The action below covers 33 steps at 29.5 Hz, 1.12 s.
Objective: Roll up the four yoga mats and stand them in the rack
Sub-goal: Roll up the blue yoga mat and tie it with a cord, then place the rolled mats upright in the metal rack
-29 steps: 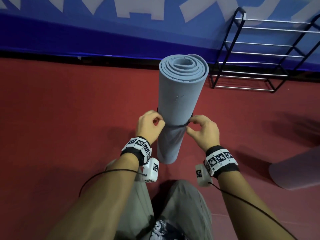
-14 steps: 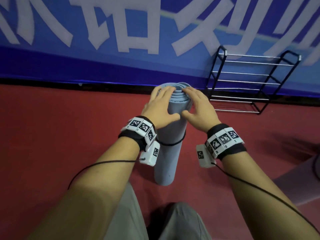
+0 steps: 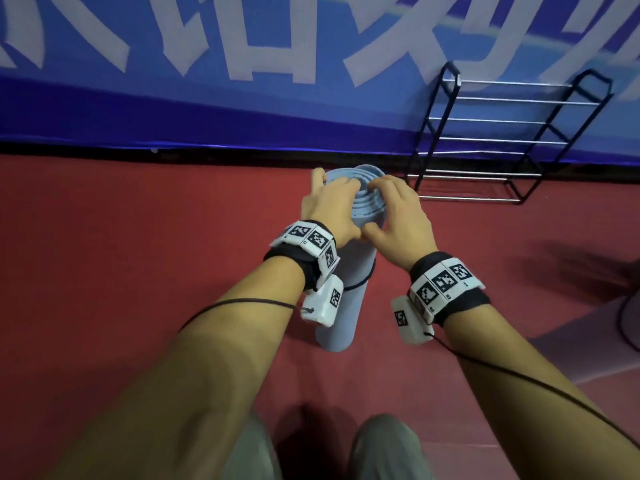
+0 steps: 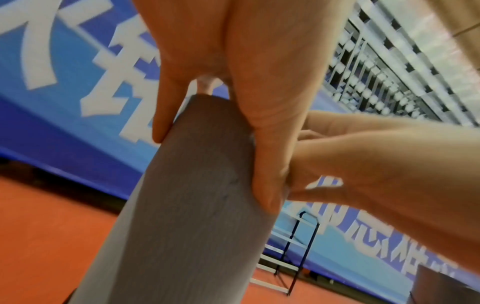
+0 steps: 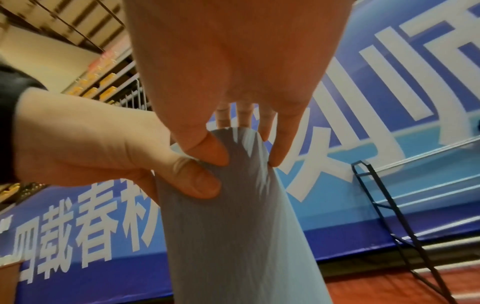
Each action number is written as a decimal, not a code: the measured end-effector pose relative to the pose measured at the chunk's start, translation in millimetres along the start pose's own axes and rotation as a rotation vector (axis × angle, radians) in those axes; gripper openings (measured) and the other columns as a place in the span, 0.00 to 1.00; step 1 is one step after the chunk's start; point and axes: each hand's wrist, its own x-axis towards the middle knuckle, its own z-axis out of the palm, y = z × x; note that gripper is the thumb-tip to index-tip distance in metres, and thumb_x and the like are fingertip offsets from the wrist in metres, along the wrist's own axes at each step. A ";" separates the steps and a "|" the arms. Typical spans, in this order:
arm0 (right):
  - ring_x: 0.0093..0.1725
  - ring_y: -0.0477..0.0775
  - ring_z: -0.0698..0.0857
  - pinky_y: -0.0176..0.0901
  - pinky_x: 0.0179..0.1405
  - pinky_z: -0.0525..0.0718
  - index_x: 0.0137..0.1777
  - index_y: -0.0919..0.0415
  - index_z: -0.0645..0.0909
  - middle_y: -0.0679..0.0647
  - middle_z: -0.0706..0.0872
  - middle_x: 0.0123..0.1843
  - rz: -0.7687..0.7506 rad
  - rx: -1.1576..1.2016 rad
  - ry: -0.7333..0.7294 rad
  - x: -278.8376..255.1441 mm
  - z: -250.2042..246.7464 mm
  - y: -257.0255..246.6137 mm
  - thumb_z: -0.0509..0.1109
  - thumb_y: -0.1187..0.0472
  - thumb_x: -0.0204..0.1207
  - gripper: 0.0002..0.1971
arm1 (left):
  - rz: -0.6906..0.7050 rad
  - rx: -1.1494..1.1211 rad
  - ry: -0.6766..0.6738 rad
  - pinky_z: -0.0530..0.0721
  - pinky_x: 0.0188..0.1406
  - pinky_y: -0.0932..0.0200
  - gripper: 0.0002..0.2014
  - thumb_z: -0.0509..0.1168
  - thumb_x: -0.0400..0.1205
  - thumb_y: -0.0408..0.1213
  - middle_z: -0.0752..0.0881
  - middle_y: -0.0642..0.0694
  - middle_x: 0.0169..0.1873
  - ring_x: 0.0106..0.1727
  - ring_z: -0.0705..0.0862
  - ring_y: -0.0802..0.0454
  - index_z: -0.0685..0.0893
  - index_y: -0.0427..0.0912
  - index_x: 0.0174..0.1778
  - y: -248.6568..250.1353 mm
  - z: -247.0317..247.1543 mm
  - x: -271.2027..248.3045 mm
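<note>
The rolled grey-blue mat [image 3: 341,296] stood upright on the red floor [image 3: 121,271], in front of the black rack [image 3: 512,140] and a little to the side of it, near but not touching. A thin dark band [image 3: 360,284] went around the middle of the mat, so the roll looked already tied.

The left hand [image 3: 327,209] lay over the top end of the mat, with its fingers on the spiral of layers and its thumb pressed on the side of the roll; it was curled round the top edge. The right hand [image 3: 398,216] held the same top end from the side nearer to the rack, its fingers bent over the rim and its thumb on the outer wall. In the right wrist view the two thumbs met on the side of the mat. I judged that the person was pushing the layers level, or was taking hold to lift the mat.

The rack stood against the blue banner [image 3: 242,81], and no mat was seen in the part of it that showed. So, as far as could be seen, one mat was rolled and tied but not yet placed. On the far side of the person from the banner, away from the rack, a pale purple mat [image 3: 595,344] lay on the floor, partly out of view; whether it was rolled I could not tell. The other two mats were not visible. I judged the task to be at its early part.
</note>
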 end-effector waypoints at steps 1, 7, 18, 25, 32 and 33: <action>0.72 0.59 0.73 0.53 0.63 0.80 0.70 0.56 0.74 0.52 0.76 0.73 0.046 0.002 -0.019 0.7 -6.4 -4.3 0.69 0.59 0.64 0.31 | -0.021 -0.023 -0.007 0.80 0.38 0.51 0.24 0.78 0.66 0.55 0.74 0.59 0.41 0.66 0.65 0.43 0.75 0.52 0.51 2.9 -3.7 0.0; 0.76 0.58 0.71 0.55 0.61 0.80 0.76 0.58 0.73 0.53 0.74 0.78 0.260 -0.083 -0.034 -11.0 -65.1 -18.5 0.69 0.60 0.75 0.27 | -0.093 -0.101 0.007 0.82 0.38 0.47 0.28 0.81 0.64 0.56 0.76 0.58 0.50 0.74 0.59 0.42 0.71 0.52 0.49 28.2 -46.6 -14.6; 0.68 0.62 0.77 0.55 0.54 0.81 0.64 0.58 0.84 0.54 0.83 0.69 0.398 -0.187 -0.091 -4.3 -278.5 -67.1 0.67 0.53 0.82 0.15 | -0.055 -0.082 -0.007 0.81 0.32 0.50 0.29 0.81 0.64 0.59 0.79 0.57 0.52 0.74 0.61 0.40 0.80 0.50 0.54 173.0 -201.9 -12.0; 0.61 0.66 0.80 0.55 0.49 0.81 0.65 0.58 0.83 0.57 0.85 0.61 0.495 -0.205 -0.203 -22.8 -437.8 -60.2 0.66 0.54 0.81 0.16 | -0.080 -0.122 -0.120 0.87 0.43 0.42 0.29 0.83 0.63 0.55 0.81 0.55 0.51 0.74 0.62 0.40 0.83 0.47 0.55 299.3 -268.8 -18.9; 0.57 0.68 0.83 0.58 0.48 0.84 0.63 0.58 0.84 0.59 0.86 0.56 0.618 -0.210 -0.219 -45.6 -521.7 9.8 0.67 0.55 0.79 0.15 | -0.070 -0.165 -0.189 0.86 0.49 0.43 0.27 0.84 0.63 0.53 0.77 0.57 0.47 0.74 0.61 0.40 0.80 0.48 0.49 401.3 -255.8 7.8; 0.56 0.68 0.83 0.58 0.47 0.85 0.62 0.58 0.85 0.59 0.86 0.56 0.626 -0.210 -0.215 -46.0 -525.6 22.4 0.67 0.55 0.79 0.15 | -0.077 -0.165 -0.202 0.86 0.49 0.43 0.26 0.84 0.63 0.53 0.76 0.57 0.46 0.73 0.61 0.41 0.77 0.49 0.47 411.2 -248.4 12.4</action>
